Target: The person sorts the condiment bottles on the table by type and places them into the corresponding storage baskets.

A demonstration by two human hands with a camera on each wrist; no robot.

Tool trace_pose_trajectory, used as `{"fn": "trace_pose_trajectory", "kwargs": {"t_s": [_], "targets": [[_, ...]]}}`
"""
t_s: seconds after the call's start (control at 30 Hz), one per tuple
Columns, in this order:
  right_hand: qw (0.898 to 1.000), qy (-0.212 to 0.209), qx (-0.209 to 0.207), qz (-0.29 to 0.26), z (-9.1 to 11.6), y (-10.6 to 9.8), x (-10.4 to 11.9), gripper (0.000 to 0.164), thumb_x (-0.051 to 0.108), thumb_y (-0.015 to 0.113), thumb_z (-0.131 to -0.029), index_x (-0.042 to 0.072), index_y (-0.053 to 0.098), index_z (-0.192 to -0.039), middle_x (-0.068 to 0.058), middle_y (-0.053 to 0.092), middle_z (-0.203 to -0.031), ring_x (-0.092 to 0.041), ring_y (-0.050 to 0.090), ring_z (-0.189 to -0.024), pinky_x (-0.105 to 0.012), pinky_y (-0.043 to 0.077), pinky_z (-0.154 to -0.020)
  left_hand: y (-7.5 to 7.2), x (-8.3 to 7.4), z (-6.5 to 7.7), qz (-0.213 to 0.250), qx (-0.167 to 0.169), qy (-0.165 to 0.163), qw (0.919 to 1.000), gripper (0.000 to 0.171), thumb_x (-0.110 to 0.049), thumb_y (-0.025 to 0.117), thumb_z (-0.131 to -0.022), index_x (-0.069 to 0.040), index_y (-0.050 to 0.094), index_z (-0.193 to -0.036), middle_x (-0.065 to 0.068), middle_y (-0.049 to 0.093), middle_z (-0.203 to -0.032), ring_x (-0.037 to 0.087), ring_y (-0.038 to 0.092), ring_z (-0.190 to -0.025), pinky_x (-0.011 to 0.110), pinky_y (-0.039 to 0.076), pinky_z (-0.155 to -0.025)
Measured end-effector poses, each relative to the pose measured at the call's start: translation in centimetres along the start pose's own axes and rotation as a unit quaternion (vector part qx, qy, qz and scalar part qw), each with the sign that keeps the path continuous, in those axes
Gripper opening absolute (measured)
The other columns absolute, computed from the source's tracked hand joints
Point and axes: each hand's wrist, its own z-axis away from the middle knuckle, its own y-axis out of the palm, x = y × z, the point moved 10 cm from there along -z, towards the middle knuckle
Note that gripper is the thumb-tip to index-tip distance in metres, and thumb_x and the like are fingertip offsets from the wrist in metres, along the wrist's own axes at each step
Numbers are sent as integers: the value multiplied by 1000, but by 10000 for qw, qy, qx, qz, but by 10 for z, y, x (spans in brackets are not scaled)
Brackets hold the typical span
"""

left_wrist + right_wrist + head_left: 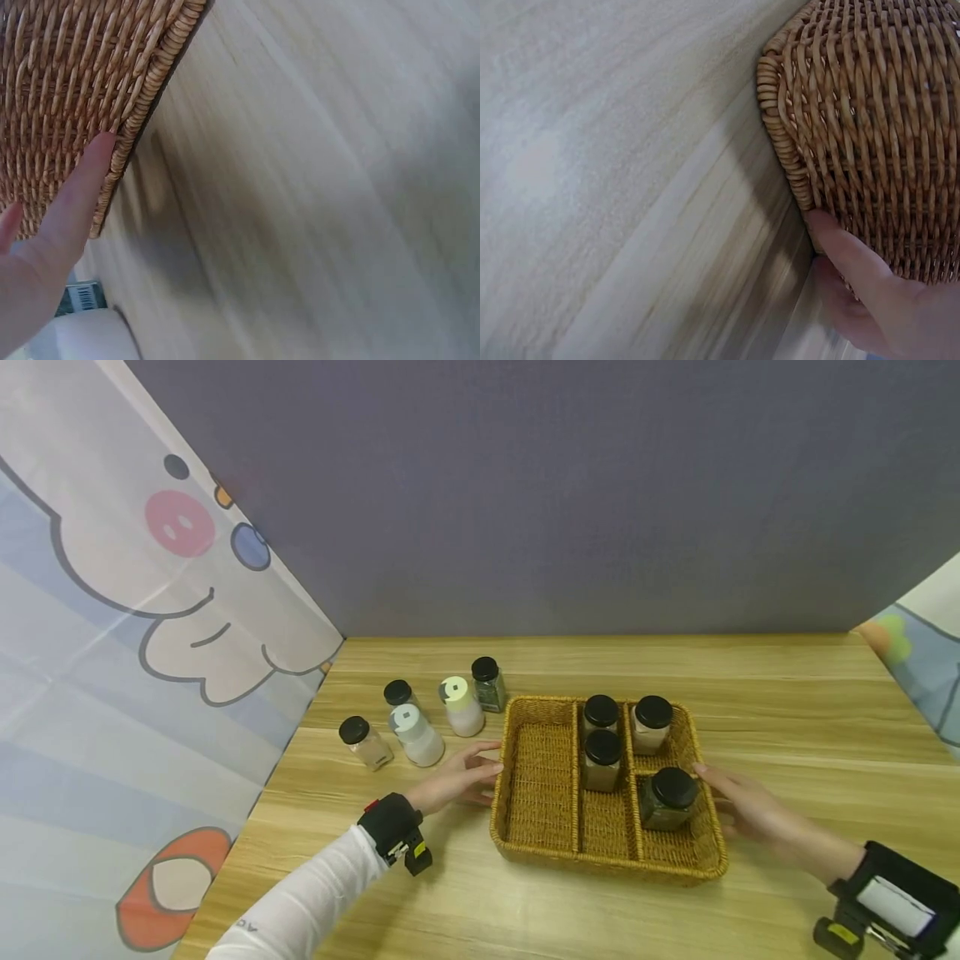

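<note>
Evidently, in the head view, the step in hand is steadying or shifting the basket (540, 785), which sits on the wooden table (832, 727) just right of centre in the lower half of the frame. The left hand (453, 779) lies against its left wall and the right hand (756, 810) against its right, fingers fairly straight, neither one clenched. Equal, gentle pressure from both sides would probably serve best, since the load sits rightward and the tall jars could tip if the tray were jerked. The basket is golden-brown and woven, with rounded corners; its long left compartment is bare, the middle one holds two black-lidded jars (602, 764), and the right side is split, a pale-filled jar (650, 727) above and a dark-filled jar (670, 797) below. Two pale-capped bottles (418, 742) stand to the left, near enough that a leftward push should be slow. In the left wrist view, one straight finger touches the wicker by the braided edge, upper left of the frame; pressing low like this should limit tilting. In the right wrist view, the basket fills the upper right, its weave tight and reddish-brown, and a digit presses near the corner of the braid; whether any fingertips reach underneath, I cannot tell.
</note>
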Motion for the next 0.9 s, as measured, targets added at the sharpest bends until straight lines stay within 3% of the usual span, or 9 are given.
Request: {"fn": "trace_pose_trajectory", "kwargs": {"t_s": [0.13, 0.3, 0.5, 0.7, 0.9], "targets": [[9999, -16, 98, -46, 0, 1, 0, 72, 41, 23, -96, -16, 1, -133, -39, 7, -135, -53, 11, -123, -46, 46, -85, -1, -12, 5, -643, 46, 132, 9978, 53, -19, 50, -90, -4, 27, -136, 25, 45, -118, 37, 52, -102, 47, 49, -79], [9997, -46, 203, -93, -1, 2, 2, 71, 40, 22, -97, -16, 0, -133, -40, 4, -135, -54, 7, -123, -48, 46, -85, -8, -40, 14, -1718, 54, 523, 9837, 46, -18, 50, -91, 2, 36, -130, 25, 51, -113, 41, 52, -99, 47, 49, -79], [9996, -19, 260, -148, -2, 3, 1, 72, 41, 23, -96, -17, -1, -133, -40, 4, -135, -53, 6, -123, -48, 45, -86, -12, -65, 26, -2235, 241, 585, 9727, 43, -16, 48, -91, 6, 39, -127, 29, 50, -113, 40, 55, -95, 46, 50, -76], [9996, -4, 249, -148, -1, 3, 1, 72, 41, 22, -96, -16, -2, -133, -39, 3, -135, -53, 5, -123, -49, 45, -86, -21, -90, 35, -2941, -48, 754, 9528, 36, -17, 50, -90, -2, 49, -122, 16, 58, -105, 22, 59, -85, 37, 54, -68], [9997, 56, 213, -129, -1, 2, -1, 73, 41, 22, -96, -16, -2, -133, -39, 4, -135, -53, 6, -123, -48, 45, -86, -36, -105, 43, -3380, -375, 654, 9381, 33, -20, 50, -90, -10, 52, -121, 8, 58, -106, 22, 58, -81, 36, 52, -67]]}}
